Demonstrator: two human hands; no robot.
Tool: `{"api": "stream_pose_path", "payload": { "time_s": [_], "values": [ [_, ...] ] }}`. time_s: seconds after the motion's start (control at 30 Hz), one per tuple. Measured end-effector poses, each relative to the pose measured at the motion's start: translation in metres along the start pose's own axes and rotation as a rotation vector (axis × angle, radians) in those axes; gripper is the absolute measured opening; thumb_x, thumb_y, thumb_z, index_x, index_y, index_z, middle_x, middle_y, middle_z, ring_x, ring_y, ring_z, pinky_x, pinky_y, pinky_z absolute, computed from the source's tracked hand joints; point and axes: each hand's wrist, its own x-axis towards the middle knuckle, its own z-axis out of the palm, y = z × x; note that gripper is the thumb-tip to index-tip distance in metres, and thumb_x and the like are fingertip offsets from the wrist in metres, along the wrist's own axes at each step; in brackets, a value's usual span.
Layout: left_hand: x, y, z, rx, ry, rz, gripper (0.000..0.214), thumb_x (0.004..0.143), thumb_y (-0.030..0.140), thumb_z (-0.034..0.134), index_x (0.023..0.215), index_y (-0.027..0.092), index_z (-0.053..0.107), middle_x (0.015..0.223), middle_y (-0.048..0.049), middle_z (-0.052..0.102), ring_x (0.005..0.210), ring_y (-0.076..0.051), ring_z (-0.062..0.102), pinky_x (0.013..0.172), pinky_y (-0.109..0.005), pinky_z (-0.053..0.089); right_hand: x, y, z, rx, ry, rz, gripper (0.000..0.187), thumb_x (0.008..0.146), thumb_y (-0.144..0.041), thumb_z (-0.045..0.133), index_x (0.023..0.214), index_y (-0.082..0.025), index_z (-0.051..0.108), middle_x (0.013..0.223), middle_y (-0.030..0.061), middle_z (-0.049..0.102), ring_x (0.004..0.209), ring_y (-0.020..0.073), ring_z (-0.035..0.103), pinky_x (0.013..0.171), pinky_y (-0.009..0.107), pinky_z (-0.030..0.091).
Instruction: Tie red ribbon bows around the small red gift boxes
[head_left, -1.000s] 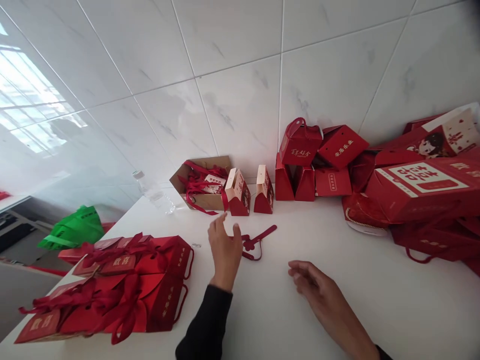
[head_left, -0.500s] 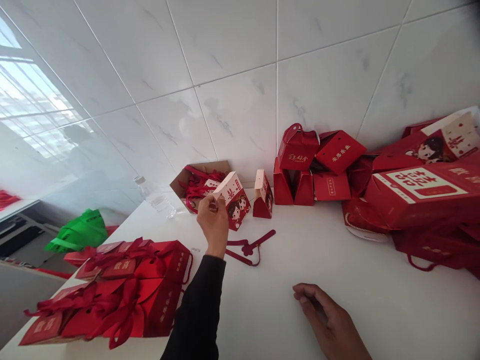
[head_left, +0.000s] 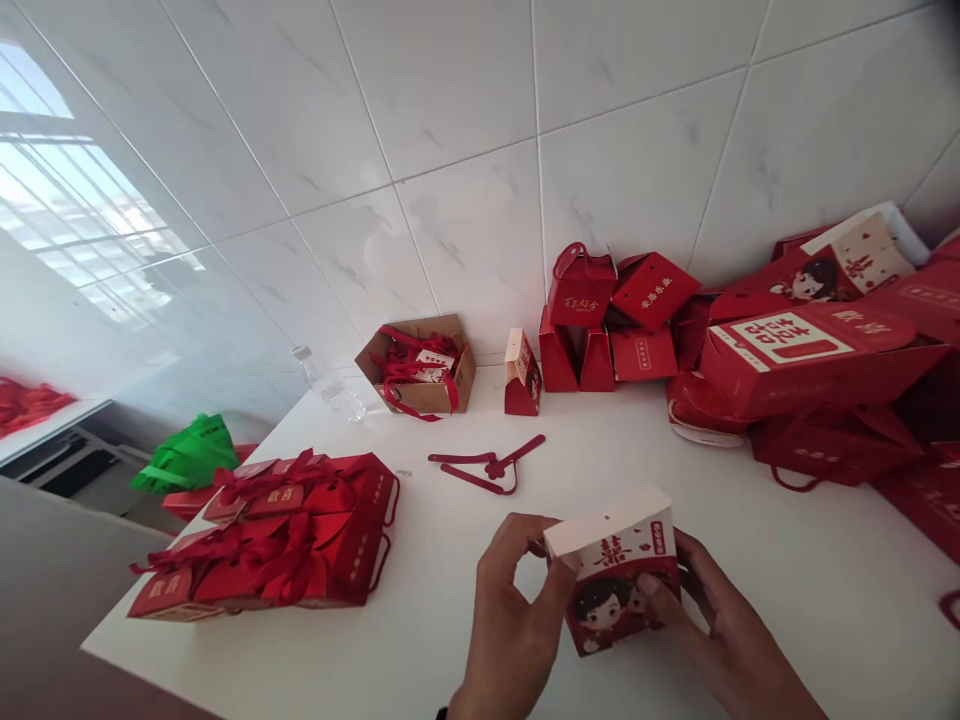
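A small red and cream gift box (head_left: 619, 575) printed with cartoon figures is held just above the white table, near its front. My left hand (head_left: 517, 610) pinches the box's upper left edge between thumb and fingers. On the other side, my right hand (head_left: 712, 610) grips it with the thumb on the printed front and the fingers behind. Beyond my hands, dark red straps (head_left: 491, 468) joined by a small flower-shaped piece lie flat on the table. A similar small box (head_left: 522, 375) stands upright by the wall.
A cardboard box (head_left: 442, 398) holds red ribbons, with a clear plastic bottle (head_left: 330, 385) beside it. Ribboned red boxes (head_left: 375, 540) sit at left, near a green bag (head_left: 191, 455). Red boxes (head_left: 795, 360) pile up along the wall at right.
My left hand has brought the small gift box from beside the cardboard box toward me and to the right. My right hand has closed on it too. The view has shifted slightly.
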Motion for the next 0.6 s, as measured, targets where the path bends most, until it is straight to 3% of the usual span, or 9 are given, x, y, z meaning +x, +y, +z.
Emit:
{"api": "stream_pose_path", "payload": {
  "time_s": [0.13, 0.27, 0.33, 0.43, 0.5, 0.53, 0.6],
  "values": [
    [-0.01, -0.001, 0.009, -0.032, -0.049, -0.038, 0.022, 0.097, 0.042, 0.061, 0.107, 0.024, 0.069, 0.105, -0.0082, 0.071, 0.098, -0.024, 0.065, 0.087, -0.036, 0.054, -0.014, 0.01, -0.008, 0.019, 0.044, 0.041, 0.071, 0.088, -0.066, 0.064, 0.145, -0.027, 0.045, 0.143, 0.0141, 0.064, 0.128, 0.0313, 0.064, 0.098, 0.036, 0.061],
    [-0.022, -0.004, 0.008, -0.021, -0.072, -0.011, 0.018, 0.097, 0.037, 0.06, 0.108, 0.024, 0.068, 0.105, -0.0079, 0.071, 0.099, -0.023, 0.066, 0.09, -0.036, 0.054, -0.021, 0.015, -0.009, 0.026, -0.009, 0.039, 0.071, 0.086, -0.066, 0.066, 0.142, -0.026, 0.047, 0.144, 0.014, 0.064, 0.127, 0.0305, 0.066, 0.099, 0.036, 0.06],
    [-0.029, -0.005, 0.002, 0.009, -0.113, 0.027, 0.014, 0.096, 0.028, 0.06, 0.106, 0.025, 0.07, 0.103, -0.0071, 0.071, 0.098, -0.022, 0.067, 0.089, -0.035, 0.054, -0.023, 0.016, -0.009, 0.012, 0.017, 0.033, 0.068, 0.085, -0.066, 0.067, 0.139, -0.029, 0.05, 0.142, 0.0114, 0.066, 0.125, 0.0304, 0.067, 0.099, 0.036, 0.06],
    [-0.028, -0.002, -0.019, 0.082, -0.152, 0.075, 0.032, 0.087, 0.015, 0.064, 0.114, 0.029, 0.075, 0.117, -0.0076, 0.072, 0.111, -0.025, 0.066, 0.096, -0.037, 0.054, -0.024, 0.022, -0.011, -0.048, 0.067, 0.005, 0.066, 0.084, -0.066, 0.067, 0.138, -0.032, 0.052, 0.139, 0.0086, 0.069, 0.124, 0.0314, 0.068, 0.103, 0.041, 0.057],
    [-0.009, 0.003, -0.039, 0.068, -0.059, 0.018, 0.033, 0.08, 0.01, 0.07, 0.105, 0.028, 0.08, 0.113, -0.0066, 0.075, 0.11, -0.026, 0.066, 0.102, -0.04, 0.051, -0.022, 0.031, -0.013, -0.068, 0.031, 0.0, 0.067, 0.082, -0.067, 0.069, 0.136, -0.031, 0.052, 0.134, 0.0098, 0.072, 0.121, 0.0327, 0.069, 0.102, 0.042, 0.058],
    [0.007, 0.006, -0.05, -0.007, 0.07, -0.077, 0.026, 0.075, 0.007, 0.074, 0.092, 0.025, 0.082, 0.101, -0.0059, 0.077, 0.1, -0.026, 0.068, 0.1, -0.041, 0.052, -0.021, 0.035, -0.014, -0.066, 0.02, -0.003, 0.067, 0.081, -0.067, 0.07, 0.135, -0.031, 0.052, 0.132, 0.0104, 0.073, 0.12, 0.0332, 0.07, 0.101, 0.043, 0.059],
    [0.051, 0.008, -0.073, -0.067, 0.269, -0.134, 0.018, 0.081, 0.01, 0.074, 0.094, 0.02, 0.078, 0.098, -0.0054, 0.075, 0.098, -0.023, 0.067, 0.098, -0.041, 0.053, -0.019, 0.044, -0.014, -0.056, 0.03, -0.014, 0.065, 0.082, -0.065, 0.071, 0.133, -0.032, 0.051, 0.129, 0.0104, 0.074, 0.12, 0.0342, 0.07, 0.1, 0.043, 0.06]
  ]
}}
